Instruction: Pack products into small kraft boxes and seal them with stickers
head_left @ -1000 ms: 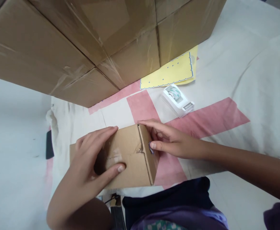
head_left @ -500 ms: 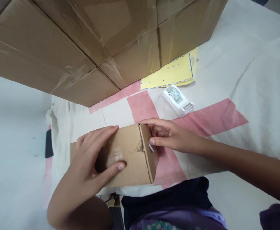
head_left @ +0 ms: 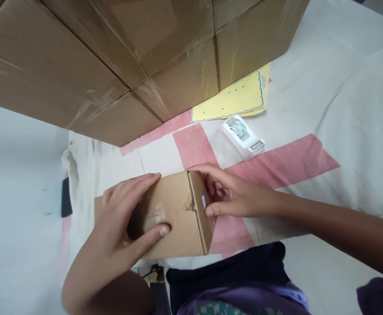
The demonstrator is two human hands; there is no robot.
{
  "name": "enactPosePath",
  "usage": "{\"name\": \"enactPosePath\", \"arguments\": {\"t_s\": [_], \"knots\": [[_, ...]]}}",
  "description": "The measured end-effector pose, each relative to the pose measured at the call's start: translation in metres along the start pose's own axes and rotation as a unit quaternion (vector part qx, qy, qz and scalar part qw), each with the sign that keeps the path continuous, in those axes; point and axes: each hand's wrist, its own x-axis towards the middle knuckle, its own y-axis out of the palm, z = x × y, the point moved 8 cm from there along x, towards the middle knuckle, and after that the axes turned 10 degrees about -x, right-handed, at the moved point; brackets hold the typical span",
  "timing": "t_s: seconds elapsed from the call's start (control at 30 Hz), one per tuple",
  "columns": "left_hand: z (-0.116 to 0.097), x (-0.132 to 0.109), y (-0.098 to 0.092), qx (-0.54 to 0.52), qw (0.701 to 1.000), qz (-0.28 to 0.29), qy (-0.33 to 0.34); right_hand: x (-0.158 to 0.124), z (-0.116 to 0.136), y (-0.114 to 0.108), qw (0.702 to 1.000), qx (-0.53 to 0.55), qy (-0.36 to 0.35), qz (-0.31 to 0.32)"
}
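A small brown cardboard box (head_left: 174,210) lies in front of me near the table's front edge. My left hand (head_left: 125,214) grips it from the left, thumb on the top face and fingers at the far edge. At the box's right end is my right hand (head_left: 224,192), its index finger reaching the far top corner. Its thumb presses the end face beside a small white label (head_left: 204,201) with a blue edge. The other right fingers are curled and partly hidden.
Large taped cartons (head_left: 178,74) stand stacked at the back. Yellow sheets with a blue border (head_left: 233,98) lie at their foot. A white tape dispenser (head_left: 244,138) sits beyond my right hand. A pale cloth with pink bands (head_left: 286,162) covers the table.
My right thumb has slid down the box's end face and more of the label shows. The box and left hand have shifted very slightly left.
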Motion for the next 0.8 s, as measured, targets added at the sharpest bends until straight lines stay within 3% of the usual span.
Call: {"name": "enactPosePath", "arguments": {"t_s": [0.27,0.4,0.53,0.67,0.8], "knots": [[-0.007,0.004,0.000,0.013,1.000,-0.006,0.020,0.001,-0.001,-0.001,1.000,0.008,0.010,0.006],[-0.002,0.004,0.002,0.018,0.998,-0.019,0.063,-0.001,0.007,-0.002,0.997,-0.076,-0.035,0.007],[0.013,0.005,0.003,0.037,0.991,-0.073,0.108,-0.004,0.014,0.010,0.968,-0.226,-0.103,0.032],[0.012,0.009,0.010,0.041,0.983,-0.095,0.149,-0.006,0.006,0.013,0.952,-0.295,-0.085,-0.014],[-0.018,-0.002,0.010,0.024,0.977,-0.095,0.191,-0.039,0.005,0.017,0.955,-0.270,-0.065,-0.105]]}}
